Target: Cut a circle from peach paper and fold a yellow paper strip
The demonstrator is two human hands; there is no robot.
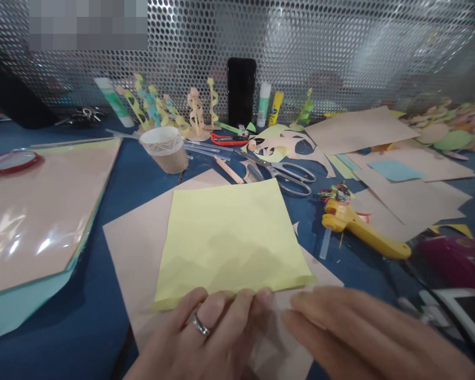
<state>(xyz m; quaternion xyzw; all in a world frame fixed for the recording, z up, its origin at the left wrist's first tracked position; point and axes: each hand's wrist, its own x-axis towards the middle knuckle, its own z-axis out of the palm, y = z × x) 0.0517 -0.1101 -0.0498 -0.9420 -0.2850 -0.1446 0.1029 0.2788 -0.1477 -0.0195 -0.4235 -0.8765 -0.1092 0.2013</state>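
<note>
A yellow sheet of paper lies over a larger beige sheet in front of me. Its near edge is curled up in a narrow strip. My left hand, with a ring on one finger, has its bent fingers closed on that near edge; the thumb is hidden. To the right, my right hand is slightly blurred, its fingers stretched out over the beige sheet near the yellow sheet's corner, holding nothing visible.
Scissors, a pink pencil-like stick and a paper cup lie beyond the sheets. A yellow glue gun sits right. Plastic-wrapped paper is left. Paper spirals, glue sticks and a phone stand behind.
</note>
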